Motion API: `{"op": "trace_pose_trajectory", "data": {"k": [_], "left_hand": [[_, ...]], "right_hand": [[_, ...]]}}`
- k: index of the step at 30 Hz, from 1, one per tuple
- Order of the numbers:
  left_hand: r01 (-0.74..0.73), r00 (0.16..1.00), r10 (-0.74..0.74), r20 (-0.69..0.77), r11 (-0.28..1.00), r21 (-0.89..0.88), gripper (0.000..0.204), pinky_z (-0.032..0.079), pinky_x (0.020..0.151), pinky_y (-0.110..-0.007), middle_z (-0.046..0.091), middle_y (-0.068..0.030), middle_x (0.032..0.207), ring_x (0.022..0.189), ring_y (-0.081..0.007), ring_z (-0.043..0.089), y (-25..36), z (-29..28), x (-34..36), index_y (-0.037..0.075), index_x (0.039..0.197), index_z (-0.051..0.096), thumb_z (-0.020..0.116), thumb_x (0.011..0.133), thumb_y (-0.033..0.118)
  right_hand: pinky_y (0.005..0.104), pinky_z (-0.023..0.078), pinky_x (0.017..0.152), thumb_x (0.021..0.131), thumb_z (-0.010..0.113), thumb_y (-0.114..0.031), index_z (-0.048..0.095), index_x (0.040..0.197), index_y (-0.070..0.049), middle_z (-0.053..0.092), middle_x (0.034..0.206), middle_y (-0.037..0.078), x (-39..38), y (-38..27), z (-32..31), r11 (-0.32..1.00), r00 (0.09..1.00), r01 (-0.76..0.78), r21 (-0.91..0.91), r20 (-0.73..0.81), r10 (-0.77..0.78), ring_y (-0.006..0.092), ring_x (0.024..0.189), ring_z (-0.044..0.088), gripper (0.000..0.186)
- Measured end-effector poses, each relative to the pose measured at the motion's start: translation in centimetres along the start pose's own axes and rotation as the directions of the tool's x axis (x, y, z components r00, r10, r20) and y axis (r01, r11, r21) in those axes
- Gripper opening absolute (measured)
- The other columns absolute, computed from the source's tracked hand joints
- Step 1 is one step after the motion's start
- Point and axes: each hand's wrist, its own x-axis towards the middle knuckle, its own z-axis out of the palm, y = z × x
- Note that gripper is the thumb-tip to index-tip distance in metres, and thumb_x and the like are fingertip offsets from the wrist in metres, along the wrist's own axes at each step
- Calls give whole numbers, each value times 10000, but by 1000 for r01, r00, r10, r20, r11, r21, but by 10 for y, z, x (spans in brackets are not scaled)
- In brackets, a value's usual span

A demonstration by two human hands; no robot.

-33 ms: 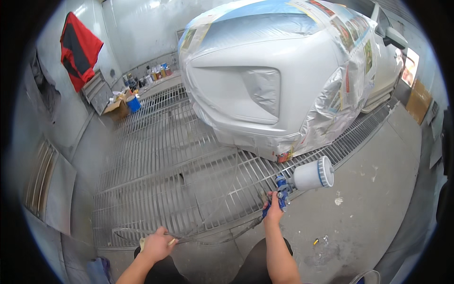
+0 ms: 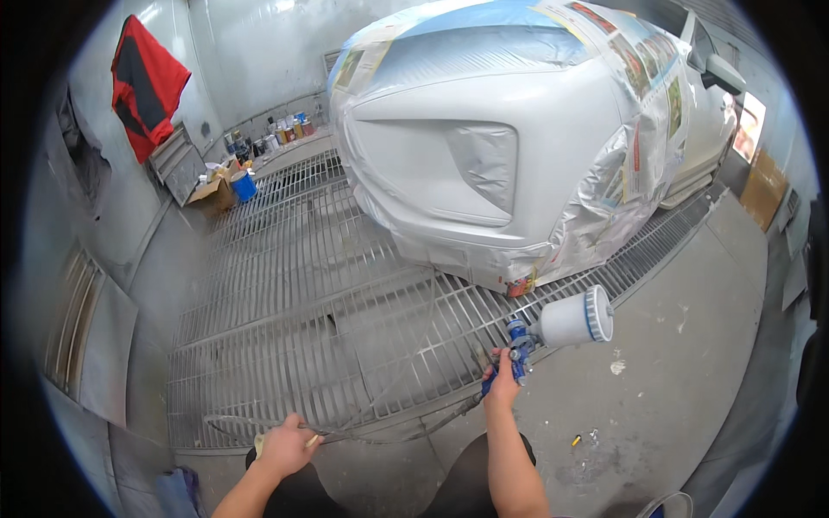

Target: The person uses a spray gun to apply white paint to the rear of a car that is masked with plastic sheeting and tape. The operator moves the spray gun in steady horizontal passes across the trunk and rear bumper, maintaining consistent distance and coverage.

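Our R hand [image 2: 499, 390] is wrapped round the gun [image 2: 520, 352] by its blue handle; can't tell if a finger's on the trigger. L hand [image 2: 289, 449] is curled up, seemingly round the hose [image 2: 453, 419], w/ smth pale poking out of the fist. Hose runs from the gun's base to the L hand & loops off to the left over the grating [image 2: 285, 345].

Gun's just right of centre, near us, well apart from the bumper [image 2: 406, 173]. Its cup [image 2: 566, 320] leans over to the right, above the floor [image 2: 656, 388]; fill level isn't clear. Bumper's at the far side, pale & smooth, w/ film [image 2: 475, 47] above & paper [image 2: 635, 173] taped along the right.

Step, as we judge it: spray work, in a pause btwn passes, gun held low & off the panel. Another pass would call for lifting the gun, squaring it to the bumper at an even gap, and L hand keeping the hose slack & off wet paint. Main risk, we'd say: hose brushing the panel, or the tipped cup dripping.
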Motion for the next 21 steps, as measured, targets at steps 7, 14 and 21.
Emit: {"op": "trace_pose_trajectory", "data": {"k": [7, 14, 21], "left_hand": [[62, 996, -53, 77, 990, -124, 345, 586, 865, -497, 663, -157, 1215, 957, -384, 731, -103, 78, -5, 144, 975, 831, 708, 964, 466], [-81, 925, 169, 340, 963, -258, 426, 566, 915, -521, 632, -185, 1210, 1055, -432, 701, -143, 99, 2, 167, 1081, 827, 598, 1023, 521], [-307, 833, 462, 304, 843, -442, 426, 571, 867, -492, 640, -162, 1096, 976, -396, 696, -152, 128, 9, 159, 1013, 822, 631, 1008, 539]], "right_hand": [[281, 424, 486, 1063, 682, -257, 596, 1372, -123, 676, 1043, 50, -46, -21, 33, 989, 991, 130, 64, -49, -127, 129, 569, 534, 348], [286, 449, 492, 1011, 732, -204, 706, 1035, 5, 720, 889, 68, -177, -59, 85, 908, 931, 360, -215, 19, -365, 115, 547, 582, 213], [284, 443, 519, 1026, 722, -229, 717, 1046, -18, 663, 759, 48, -257, -114, 108, 679, 876, 473, -561, 214, -433, 119, 573, 583, 212]]}}
